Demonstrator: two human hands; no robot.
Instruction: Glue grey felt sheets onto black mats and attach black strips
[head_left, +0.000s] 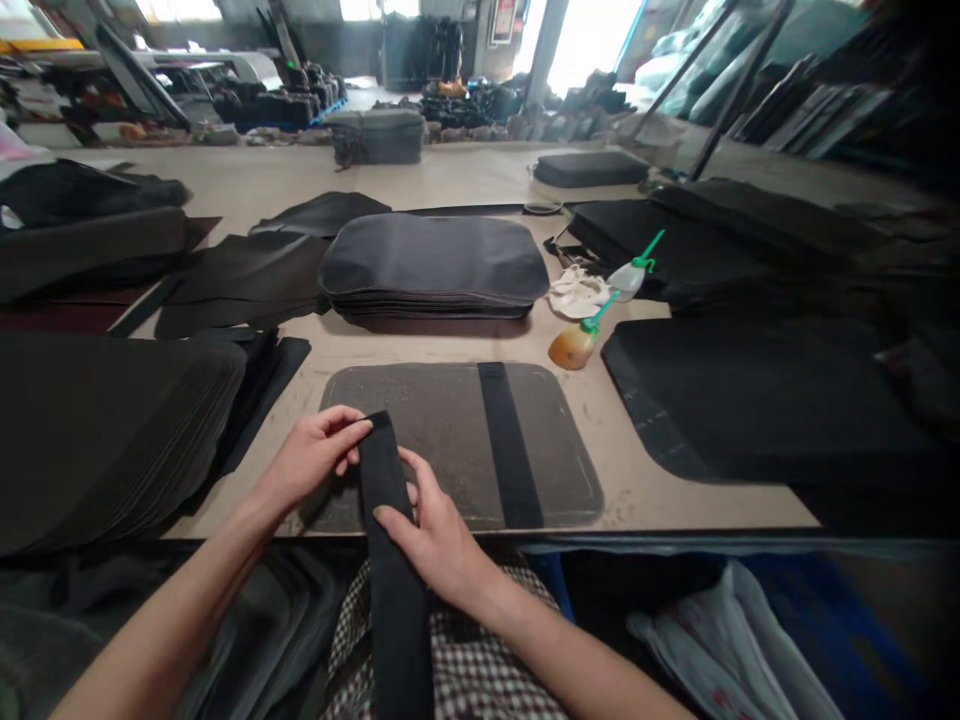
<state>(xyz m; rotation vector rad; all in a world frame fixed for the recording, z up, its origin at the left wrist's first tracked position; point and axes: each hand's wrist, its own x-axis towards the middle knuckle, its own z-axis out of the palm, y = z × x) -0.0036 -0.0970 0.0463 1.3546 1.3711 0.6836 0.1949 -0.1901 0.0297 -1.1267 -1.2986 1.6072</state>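
A long black strip [390, 560] hangs from my two hands over the table's front edge and down toward my lap. My left hand [319, 455] pinches its top left corner between thumb and fingers. Lower down, my right hand [435, 520] grips the strip's right side, thumb on the face and fingers behind. Beneath and beyond them lies a flat dark grey panel [435, 420] with rounded corners. A second black strip [510, 450] lies across the right part of that panel, running front to back.
Behind the panel sits a stack of dark rounded pieces [435, 260]. Right of it are an amber squeeze bottle [574, 345], a clear bottle [628, 277] and a white cloth [577, 292]. Dark sheet stacks lie left [112, 430] and right [750, 400].
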